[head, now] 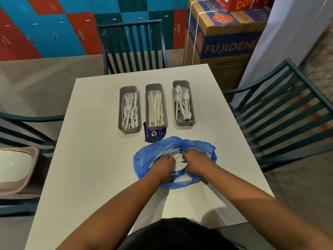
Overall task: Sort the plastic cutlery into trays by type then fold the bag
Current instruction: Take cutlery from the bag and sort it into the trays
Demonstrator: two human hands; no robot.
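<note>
Head view, looking down on a white table (pixel 93 159) that stands on a grey floor. A wall of red, blue and teal lockers (pixel 54 27) closes the far side of the room, and a large printed cardboard box (pixel 221 40) stands to the right of it. Three dark slatted chairs surround the table: one at the far edge (pixel 133 46), one at the right (pixel 281 112) and one at the left (pixel 23 130). Three grey trays lie side by side past the middle of the table: the left tray (pixel 129 129) holds forks, the middle tray (pixel 156 126) knives, and the right tray (pixel 184 122) spoons (all white plastic). A purple card (pixel 153 136) lies partly under the middle tray. One blue bag (pixel 142 163) lies open nearer the person, just short of the card, with white cutlery (pixel 179 160) still inside. Both hands reach into its mouth: the left hand (pixel 163 164) and the right hand (pixel 195 160) have their fingers curled down among the pieces, though whether either one actually grips a piece cannot be told.
</note>
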